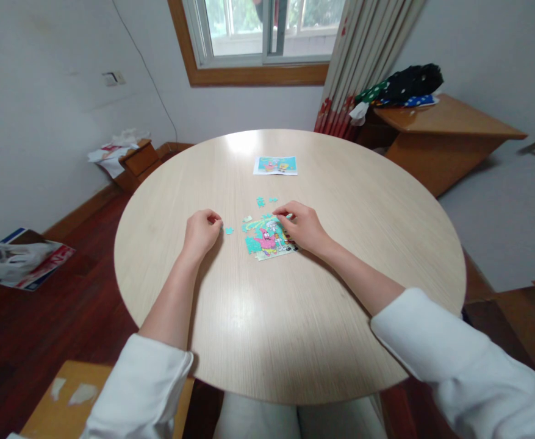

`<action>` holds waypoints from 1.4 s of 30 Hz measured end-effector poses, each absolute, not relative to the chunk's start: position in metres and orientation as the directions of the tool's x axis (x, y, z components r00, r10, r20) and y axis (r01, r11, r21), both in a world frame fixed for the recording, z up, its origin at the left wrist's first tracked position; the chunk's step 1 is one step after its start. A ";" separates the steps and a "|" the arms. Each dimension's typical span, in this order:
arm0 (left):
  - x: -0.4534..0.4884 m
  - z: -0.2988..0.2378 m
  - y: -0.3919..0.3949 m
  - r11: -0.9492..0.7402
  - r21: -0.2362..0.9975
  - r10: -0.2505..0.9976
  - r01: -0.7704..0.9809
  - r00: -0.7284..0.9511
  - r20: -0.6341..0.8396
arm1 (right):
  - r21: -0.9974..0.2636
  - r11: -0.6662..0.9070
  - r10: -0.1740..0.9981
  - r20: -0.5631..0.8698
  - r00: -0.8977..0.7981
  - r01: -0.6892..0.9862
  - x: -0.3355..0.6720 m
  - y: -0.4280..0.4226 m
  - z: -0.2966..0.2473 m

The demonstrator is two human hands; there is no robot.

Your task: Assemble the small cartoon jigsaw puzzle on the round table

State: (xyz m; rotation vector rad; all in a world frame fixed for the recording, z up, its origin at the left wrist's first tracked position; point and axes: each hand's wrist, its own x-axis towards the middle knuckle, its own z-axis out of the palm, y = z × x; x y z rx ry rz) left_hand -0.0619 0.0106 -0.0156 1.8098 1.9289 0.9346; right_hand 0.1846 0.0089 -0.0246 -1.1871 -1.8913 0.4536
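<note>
A partly assembled cartoon jigsaw puzzle (266, 239) lies near the middle of the round wooden table (363, 201). My right hand (302, 227) rests on the puzzle's right edge, fingers curled and pinching a teal piece at its top. My left hand (202, 232) sits curled on the table to the left of the puzzle, fingertips right beside a loose teal piece (229, 230). Two more loose teal pieces (265, 200) lie just beyond the puzzle. A printed reference picture (275, 165) lies farther back.
A wooden side table (450, 131) with dark dotted cloth stands at the back right beside a curtain. Boxes and papers sit on the dark floor at left, with a plastic bag (13, 259). A wooden stool (61, 396) is at my lower left.
</note>
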 end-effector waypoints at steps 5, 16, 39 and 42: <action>-0.053 -0.014 0.009 -0.086 0.628 0.958 0.774 -0.108 0.264 | -0.537 0.484 0.846 0.488 -0.213 0.691 0.192 0.037 -0.029; -0.053 -0.018 0.009 -0.118 0.624 0.945 0.773 -0.105 0.310 | -0.417 0.290 0.930 0.334 -0.152 0.862 0.182 0.076 -0.024; -0.049 -0.016 0.008 -0.130 0.622 0.942 0.772 -0.100 0.321 | -0.444 0.302 0.941 0.280 -0.189 0.844 0.177 0.081 -0.023; -0.049 -0.015 0.008 -0.119 0.620 0.946 0.775 -0.102 0.309 | -0.477 0.340 0.929 0.304 -0.211 0.811 0.177 0.080 -0.023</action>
